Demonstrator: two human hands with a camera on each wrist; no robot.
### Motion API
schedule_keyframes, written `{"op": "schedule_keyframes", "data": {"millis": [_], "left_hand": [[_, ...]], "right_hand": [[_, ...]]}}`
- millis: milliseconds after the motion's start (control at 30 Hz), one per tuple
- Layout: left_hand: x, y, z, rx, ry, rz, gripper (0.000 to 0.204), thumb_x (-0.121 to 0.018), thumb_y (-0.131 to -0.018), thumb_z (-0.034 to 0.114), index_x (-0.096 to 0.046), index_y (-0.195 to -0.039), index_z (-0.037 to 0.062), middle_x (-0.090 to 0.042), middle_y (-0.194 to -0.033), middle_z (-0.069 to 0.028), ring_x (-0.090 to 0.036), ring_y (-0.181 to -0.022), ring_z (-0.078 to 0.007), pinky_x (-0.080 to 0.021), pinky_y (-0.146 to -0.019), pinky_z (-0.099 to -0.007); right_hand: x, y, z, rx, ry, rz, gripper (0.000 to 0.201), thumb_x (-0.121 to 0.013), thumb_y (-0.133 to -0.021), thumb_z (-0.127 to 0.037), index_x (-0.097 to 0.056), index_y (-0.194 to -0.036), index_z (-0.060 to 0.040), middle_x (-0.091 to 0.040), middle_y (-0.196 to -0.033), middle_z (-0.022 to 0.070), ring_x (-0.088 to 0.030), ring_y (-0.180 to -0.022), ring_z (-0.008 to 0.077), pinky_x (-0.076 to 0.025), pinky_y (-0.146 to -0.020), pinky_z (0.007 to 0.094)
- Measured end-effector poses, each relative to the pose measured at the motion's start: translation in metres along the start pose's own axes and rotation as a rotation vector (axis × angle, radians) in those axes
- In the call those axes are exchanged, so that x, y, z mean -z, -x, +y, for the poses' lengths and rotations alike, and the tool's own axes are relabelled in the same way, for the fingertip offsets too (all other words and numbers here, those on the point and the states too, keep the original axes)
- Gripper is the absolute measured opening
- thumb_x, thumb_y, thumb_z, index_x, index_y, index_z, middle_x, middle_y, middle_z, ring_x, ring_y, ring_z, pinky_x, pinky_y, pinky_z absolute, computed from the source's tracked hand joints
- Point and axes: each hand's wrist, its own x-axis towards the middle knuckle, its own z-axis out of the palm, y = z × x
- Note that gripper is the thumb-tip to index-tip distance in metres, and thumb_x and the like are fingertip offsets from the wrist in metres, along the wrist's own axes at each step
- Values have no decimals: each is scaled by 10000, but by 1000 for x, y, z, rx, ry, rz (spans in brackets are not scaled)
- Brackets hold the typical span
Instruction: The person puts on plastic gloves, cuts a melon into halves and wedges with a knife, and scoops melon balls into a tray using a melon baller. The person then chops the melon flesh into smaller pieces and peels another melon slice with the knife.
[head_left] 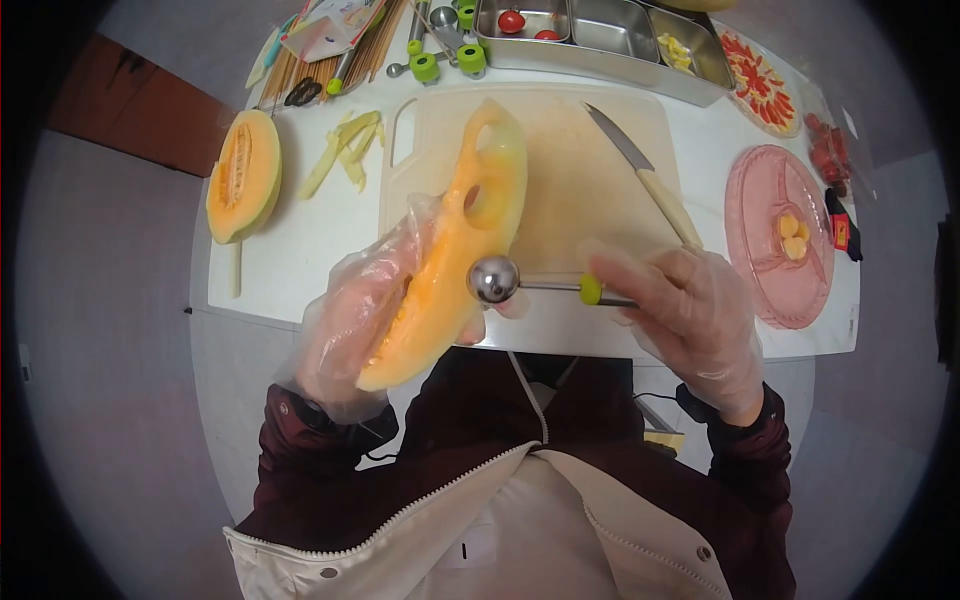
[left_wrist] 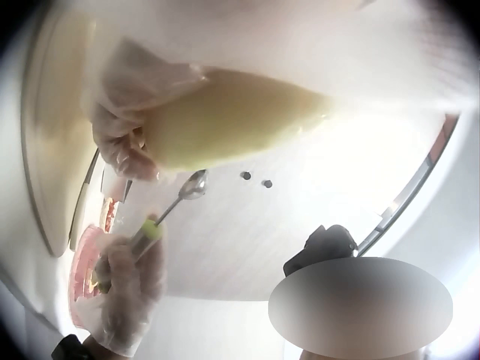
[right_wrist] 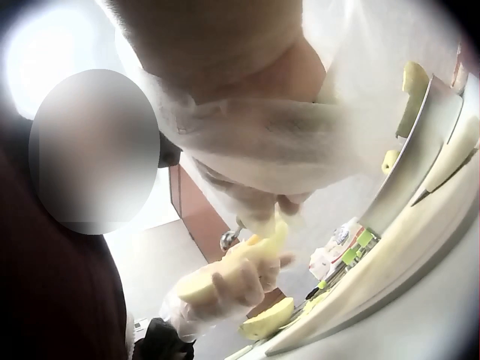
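Observation:
Gloved in clear plastic, my left hand (head_left: 355, 310) grips a peeled piece of orange melon (head_left: 470, 215) from below and the side. Round holes pierce the melon's upper part in the head view. My right hand (head_left: 695, 315), gloved too, holds a melon baller (head_left: 494, 279) by its green-collared handle. The baller's steel scoop overlaps the melon's right edge in the head view; the left wrist view shows the scoop (left_wrist: 193, 185) just beside the pale outer side of the melon (left_wrist: 232, 120). In the right wrist view, the left hand's fingers (right_wrist: 240, 285) wrap the melon.
A cutting board (head_left: 570, 190) bears a knife (head_left: 640, 170). Left lie a melon half (head_left: 245, 180) and peel strips (head_left: 345, 155). A pink plate (head_left: 750, 225) with several melon balls (head_left: 793, 237) stands right. Behind are a steel container (head_left: 610, 60), green-handled tools (head_left: 425, 68) and a fruit-topped plate (head_left: 745, 105).

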Motion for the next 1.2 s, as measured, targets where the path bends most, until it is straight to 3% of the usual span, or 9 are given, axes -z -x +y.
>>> {"op": "schedule_keyframes", "data": {"millis": [67, 200, 267, 300, 367, 600, 667, 867, 1200], "left_hand": [[-6, 1, 1, -50, -140, -115, 602, -491, -1098, 288, -312, -1559, -56, -576, -1288, -387, -725, -1017, -471, -683, -622, -424], [-10, -1, -3, -19, -117, -11, 632, -503, -1090, 279, -264, -1570, -56, -600, -1209, -421, -757, -879, -446, -664, -548, -389], [-14, -2, -5, -126, -140, -167, 640, -513, -1082, 284, -264, -1554, -69, -609, -1137, -428, -759, -794, -445, -657, -522, -390], [-18, -1, -4, -127, -139, -168, 640, -513, -1082, 284, -264, -1554, -69, -609, -1137, -428, -759, -794, -445, -657, -522, -390], [-28, 4, 0, -123, -387, -92, 570, -468, -1094, 397, -509, -1404, -80, -629, -1246, -196, -702, -1021, -270, -581, -800, -299], [-33, 1, 4, -40, -381, -66, 592, -473, -1099, 440, -514, -1407, -64, -644, -1199, -158, -699, -1001, -238, -560, -804, -282], [-29, -3, -2, -67, -352, 4, 687, -560, -1042, 426, -390, -1483, -72, -593, -1205, -255, -757, -859, -325, -629, -556, -302], [-44, -3, 2, -74, -528, 108, 655, -504, -1057, 496, -486, -1445, -32, -628, -1195, -139, -711, -854, -191, -529, -645, -216], [-30, -7, 0, -141, -606, 111, 645, -466, -1067, 515, -523, -1393, -39, -646, -1127, -117, -671, -900, -179, -507, -782, -279]], "right_hand": [[1, 4, -4, -3, -5, -24, 639, -843, -670, -63, -743, -1291, -169, -645, -860, 36, -644, -765, 265, -477, -640, 387], [2, 6, -5, -17, 5, -13, 618, -849, -670, -71, -752, -1273, -168, -641, -852, 37, -645, -762, 261, -476, -637, 388], [1, 4, -2, 36, 25, 53, 715, -843, -675, -80, -707, -1349, -276, -553, -762, -23, -592, -646, 199, -462, -559, 353], [2, 4, -4, 36, 27, 52, 715, -843, -675, -80, -707, -1349, -276, -553, -762, -23, -592, -646, 199, -462, -559, 353], [7, 2, -7, 19, 25, 3, 596, -853, -671, -77, -761, -1253, -170, -641, -846, 34, -631, -747, 257, -471, -631, 382], [11, -5, -7, 57, 89, 1, 578, -853, -661, -67, -777, -1221, -190, -614, -823, 23, -600, -725, 237, -463, -617, 380], [12, -6, -7, 71, 158, -7, 577, -845, -663, -53, -780, -1218, -197, -585, -804, 16, -591, -718, 227, -462, -612, 369], [7, -9, -12, 72, 266, 32, 577, -803, -691, -31, -772, -1239, -208, -554, -804, 7, -570, -706, 210, -459, -601, 360], [-5, -16, -14, 6, 241, -47, 642, -793, -792, -62, -677, -1399, -236, -512, -759, 20, -529, -676, 225, -462, -597, 385]]}}
